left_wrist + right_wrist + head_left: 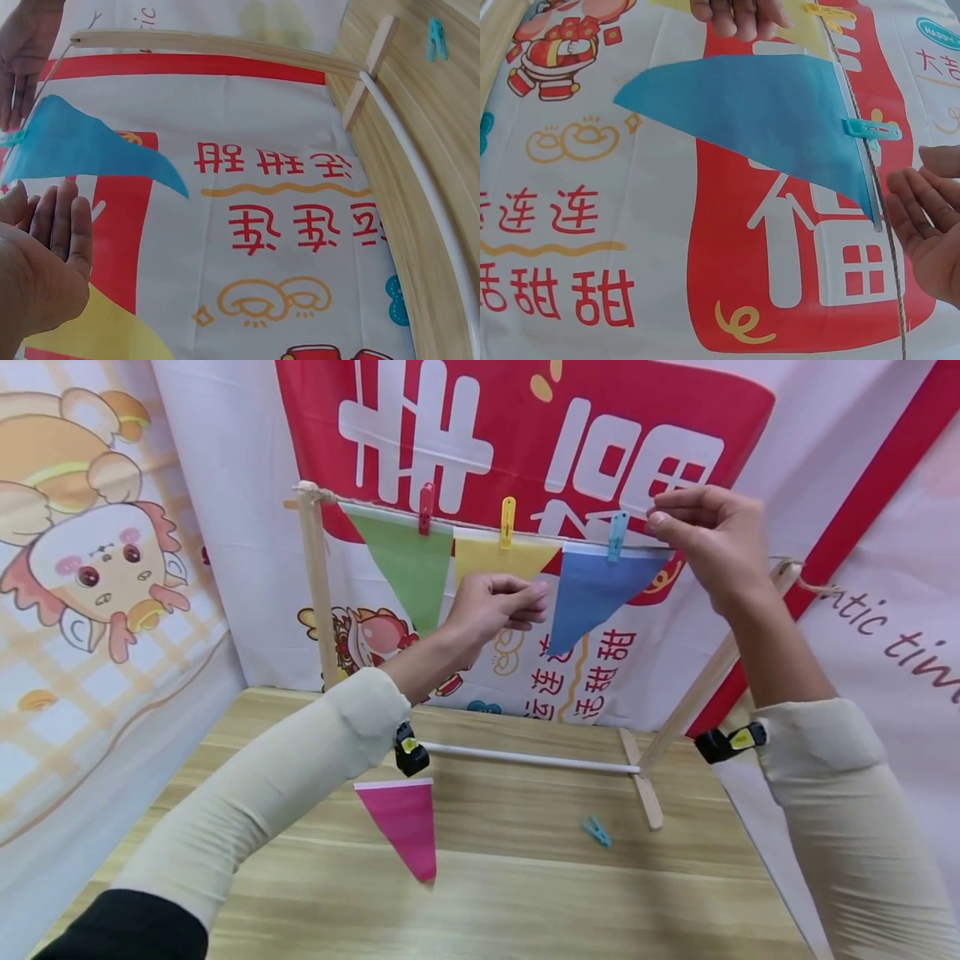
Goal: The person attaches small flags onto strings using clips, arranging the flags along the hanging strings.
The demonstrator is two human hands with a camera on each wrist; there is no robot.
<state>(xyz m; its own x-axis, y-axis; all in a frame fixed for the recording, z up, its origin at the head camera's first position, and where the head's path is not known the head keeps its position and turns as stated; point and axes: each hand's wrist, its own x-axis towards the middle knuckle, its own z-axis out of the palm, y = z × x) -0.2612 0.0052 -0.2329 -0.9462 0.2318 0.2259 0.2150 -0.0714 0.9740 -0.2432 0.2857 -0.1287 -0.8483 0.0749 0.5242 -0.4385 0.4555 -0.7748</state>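
A blue triangular pennant (pixel 600 593) hangs from a string (pixel 894 277), clipped by a light-blue clothespin (pixel 617 537). To its left hang a yellow pennant (pixel 498 558) under a yellow clothespin (pixel 507 524) and a green pennant (pixel 412 560) under a red clothespin (pixel 426 510). My right hand (pixel 716 539) is beside the blue pennant's right corner, its loosely bent fingers apart from the string in the right wrist view. In front of the yellow pennant, left of the blue one, my left hand (pixel 498 606) hovers with relaxed fingers. Neither hand holds anything.
The string runs between two wooden posts (pixel 315 585) joined low down by a white rod (pixel 532 760). On the wooden table (pixel 525 902) lie a pink pennant (pixel 405 827) and a loose light-blue clothespin (pixel 596 832). A printed cloth (pixel 247 527) hangs behind.
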